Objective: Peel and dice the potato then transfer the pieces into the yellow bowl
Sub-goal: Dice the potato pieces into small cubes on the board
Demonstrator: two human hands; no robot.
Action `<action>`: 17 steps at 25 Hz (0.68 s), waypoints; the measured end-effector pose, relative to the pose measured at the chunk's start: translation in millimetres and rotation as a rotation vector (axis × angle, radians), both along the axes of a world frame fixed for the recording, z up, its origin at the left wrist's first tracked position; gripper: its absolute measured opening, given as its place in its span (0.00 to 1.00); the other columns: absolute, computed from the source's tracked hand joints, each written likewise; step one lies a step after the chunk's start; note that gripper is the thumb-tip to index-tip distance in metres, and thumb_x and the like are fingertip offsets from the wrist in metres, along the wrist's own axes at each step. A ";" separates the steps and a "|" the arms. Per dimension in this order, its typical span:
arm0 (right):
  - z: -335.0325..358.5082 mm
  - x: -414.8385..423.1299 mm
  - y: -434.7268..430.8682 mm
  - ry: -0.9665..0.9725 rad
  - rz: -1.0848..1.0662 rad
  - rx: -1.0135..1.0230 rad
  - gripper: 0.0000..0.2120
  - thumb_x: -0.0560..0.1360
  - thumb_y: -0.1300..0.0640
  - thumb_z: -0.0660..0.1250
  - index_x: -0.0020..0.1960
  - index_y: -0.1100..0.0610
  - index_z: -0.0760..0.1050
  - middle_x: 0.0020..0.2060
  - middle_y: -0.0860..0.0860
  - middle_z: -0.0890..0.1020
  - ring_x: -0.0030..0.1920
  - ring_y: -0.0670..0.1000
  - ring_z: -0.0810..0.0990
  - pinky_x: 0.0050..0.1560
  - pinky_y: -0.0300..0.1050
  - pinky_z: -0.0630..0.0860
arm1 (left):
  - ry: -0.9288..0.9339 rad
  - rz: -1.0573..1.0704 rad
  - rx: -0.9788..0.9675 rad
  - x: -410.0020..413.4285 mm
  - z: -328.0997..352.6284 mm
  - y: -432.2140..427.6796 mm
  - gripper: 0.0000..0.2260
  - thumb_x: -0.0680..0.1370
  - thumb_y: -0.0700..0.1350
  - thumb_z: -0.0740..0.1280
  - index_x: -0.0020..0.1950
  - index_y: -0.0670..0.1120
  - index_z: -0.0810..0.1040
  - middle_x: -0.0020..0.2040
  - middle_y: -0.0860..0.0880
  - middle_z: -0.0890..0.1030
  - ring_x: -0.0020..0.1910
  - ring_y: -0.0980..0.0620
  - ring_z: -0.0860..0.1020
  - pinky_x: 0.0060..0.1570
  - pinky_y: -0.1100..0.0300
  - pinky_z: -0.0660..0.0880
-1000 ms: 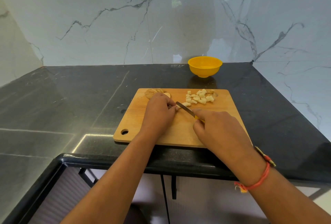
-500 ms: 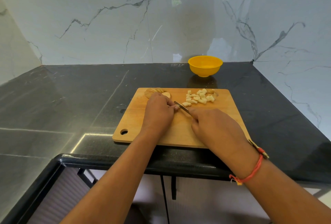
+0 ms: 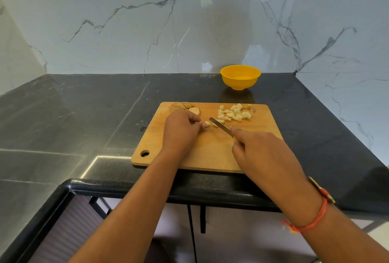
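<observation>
The yellow bowl (image 3: 240,84) stands upright on the dark surface (image 3: 84,115) close to the marble wall, just beyond the far edge of the wooden cutting board (image 3: 210,154) and apart from it; its inside shows plain yellow, and all the potato in view lies on the board. A heap of diced pieces (image 3: 234,113) sits at the board's far right, nearest the bowl. At the far left corner lie a few uncut potato slices (image 3: 194,110). The left grip (image 3: 181,130) is curled over the middle of the board, its fingertips pinching a small potato strip (image 3: 207,123). The right grip (image 3: 263,153) is closed round the handle of a knife (image 3: 220,126), forefinger stretched along its back; the blade points towards the strip, its tip just beside it, and a cut bit lies against the blade.
</observation>
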State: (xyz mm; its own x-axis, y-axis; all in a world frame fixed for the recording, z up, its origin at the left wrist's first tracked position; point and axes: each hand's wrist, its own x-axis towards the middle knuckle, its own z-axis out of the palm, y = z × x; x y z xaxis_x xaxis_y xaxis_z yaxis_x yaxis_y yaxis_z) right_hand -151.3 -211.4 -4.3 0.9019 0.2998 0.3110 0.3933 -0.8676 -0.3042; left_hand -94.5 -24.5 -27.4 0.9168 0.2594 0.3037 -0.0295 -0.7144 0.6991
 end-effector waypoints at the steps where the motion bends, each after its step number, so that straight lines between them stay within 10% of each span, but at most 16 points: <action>1: -0.2 1.4 2.9 -0.006 0.002 0.003 0.20 0.83 0.49 0.55 0.74 0.43 0.67 0.39 0.44 0.80 0.37 0.46 0.78 0.42 0.43 0.80 | 0.006 0.001 -0.017 -0.4 0.2 0.7 0.07 0.75 0.47 0.74 0.51 0.46 0.86 0.48 0.52 0.84 0.48 0.58 0.77 0.49 0.64 0.71; 17: -2.7 34.0 19.5 0.101 0.069 -0.036 0.18 0.83 0.49 0.55 0.71 0.43 0.72 0.50 0.47 0.83 0.43 0.45 0.76 0.42 0.41 0.76 | 0.032 -0.024 0.044 4.5 -3.0 2.9 0.05 0.76 0.46 0.74 0.50 0.48 0.87 0.44 0.53 0.83 0.40 0.61 0.75 0.37 0.70 0.69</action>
State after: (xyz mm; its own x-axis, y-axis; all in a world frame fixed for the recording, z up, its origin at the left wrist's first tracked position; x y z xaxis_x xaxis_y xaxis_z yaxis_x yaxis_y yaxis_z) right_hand -117.3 -191.8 -7.1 0.9049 0.3714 0.2080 0.4214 -0.8508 -0.3141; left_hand -90.0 -21.7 -30.4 0.9322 0.2238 0.2844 -0.0251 -0.7439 0.6678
